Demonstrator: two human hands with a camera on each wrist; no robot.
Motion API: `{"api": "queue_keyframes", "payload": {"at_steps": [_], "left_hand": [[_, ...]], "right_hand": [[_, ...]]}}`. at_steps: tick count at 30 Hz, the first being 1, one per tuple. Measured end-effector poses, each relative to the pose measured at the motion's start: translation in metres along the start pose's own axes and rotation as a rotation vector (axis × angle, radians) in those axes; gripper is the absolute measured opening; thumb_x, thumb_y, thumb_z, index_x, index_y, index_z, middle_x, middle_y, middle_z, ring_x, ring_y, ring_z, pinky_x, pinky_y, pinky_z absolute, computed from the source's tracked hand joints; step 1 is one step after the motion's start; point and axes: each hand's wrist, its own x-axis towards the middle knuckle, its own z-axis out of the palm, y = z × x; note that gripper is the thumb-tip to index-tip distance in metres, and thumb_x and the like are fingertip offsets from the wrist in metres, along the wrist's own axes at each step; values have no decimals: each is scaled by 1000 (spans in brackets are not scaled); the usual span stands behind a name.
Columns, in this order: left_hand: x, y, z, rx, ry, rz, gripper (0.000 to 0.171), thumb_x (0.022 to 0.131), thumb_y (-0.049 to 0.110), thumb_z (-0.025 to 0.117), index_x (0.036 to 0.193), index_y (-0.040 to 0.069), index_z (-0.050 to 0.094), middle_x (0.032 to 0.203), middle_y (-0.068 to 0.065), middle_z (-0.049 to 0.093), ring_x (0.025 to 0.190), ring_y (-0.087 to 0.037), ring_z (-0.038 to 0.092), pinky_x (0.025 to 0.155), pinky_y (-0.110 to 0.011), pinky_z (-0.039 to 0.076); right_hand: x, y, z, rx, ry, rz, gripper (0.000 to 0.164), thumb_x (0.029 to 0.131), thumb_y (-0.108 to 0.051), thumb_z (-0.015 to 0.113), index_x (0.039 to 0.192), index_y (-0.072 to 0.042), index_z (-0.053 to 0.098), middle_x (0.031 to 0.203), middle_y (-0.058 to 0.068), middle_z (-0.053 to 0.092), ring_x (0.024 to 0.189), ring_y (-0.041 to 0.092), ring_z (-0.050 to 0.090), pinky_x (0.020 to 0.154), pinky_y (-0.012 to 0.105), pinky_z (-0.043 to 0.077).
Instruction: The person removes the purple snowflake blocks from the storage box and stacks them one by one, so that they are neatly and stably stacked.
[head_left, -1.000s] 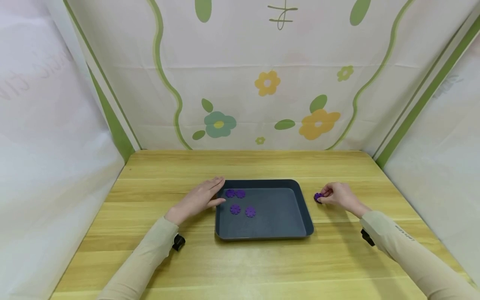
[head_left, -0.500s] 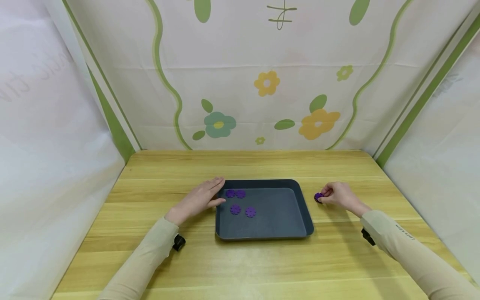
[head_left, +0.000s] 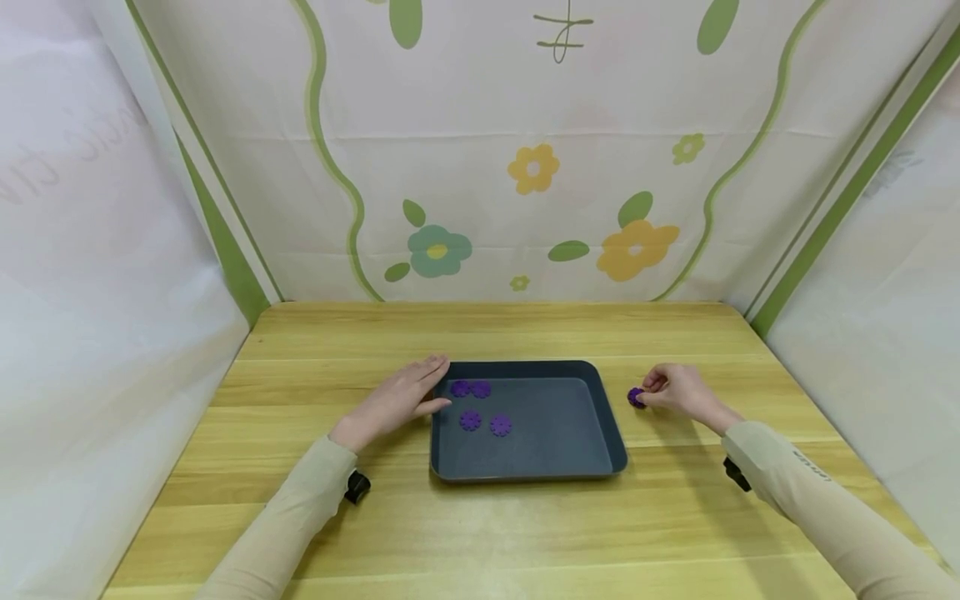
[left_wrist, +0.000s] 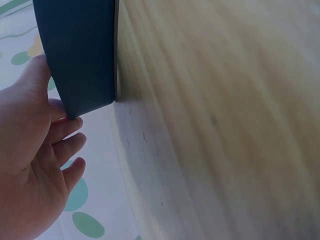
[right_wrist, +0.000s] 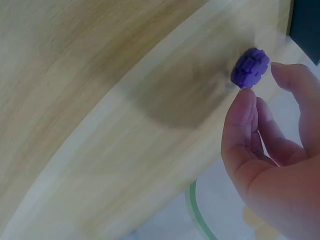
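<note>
In the head view my left hand [head_left: 401, 393] rests at the far left corner of a dark grey baking tray [head_left: 551, 477], its fingers fairly straight and the thumb over the rim. The left wrist view shows the fingertips by the tray's outer corner [left_wrist: 80, 60]. Several purple notched plastic discs [head_left: 470, 420] lie flat at the tray's left side. Right of the tray, my right hand [head_left: 681, 395] pinches a small stack of similar purple discs [right_wrist: 250, 68] between thumb and fingertips, low over the table. How many are stacked cannot be told.
The tray sits on a light wooden table [head_left: 480, 542]. White fabric walls with printed flowers [head_left: 636, 250] enclose the back and both sides. A strip of bare wood separates the right hand from the tray's right rim.
Both hands keep almost the same place and pose. The whole head view shifts very slightly; the discs in the tray stay put.
</note>
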Motion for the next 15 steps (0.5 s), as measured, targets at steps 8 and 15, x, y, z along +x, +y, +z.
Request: {"api": "queue_keyframes", "payload": {"at_steps": [8,15], "left_hand": [[0,0,0,-8,-2,-7,68,100,41,56,151,0,38,156,-19,41,144,-34,42,117,-51,38],[0,0,0,-5,0,-1,67,100,41,56,150,-1,39,155,-19,42,144,-34,42,117,-51,38]], "right_hand": [[2,-11,-9,4,29,-38,24,85,-19,77,94,2,68,86,12,71,75,17,65,64,24,52],[5,-36,-12,-32,8,-65,26,87,-23,76,97,-1,69,89,9,72,78,17,69,70,35,57]]}}
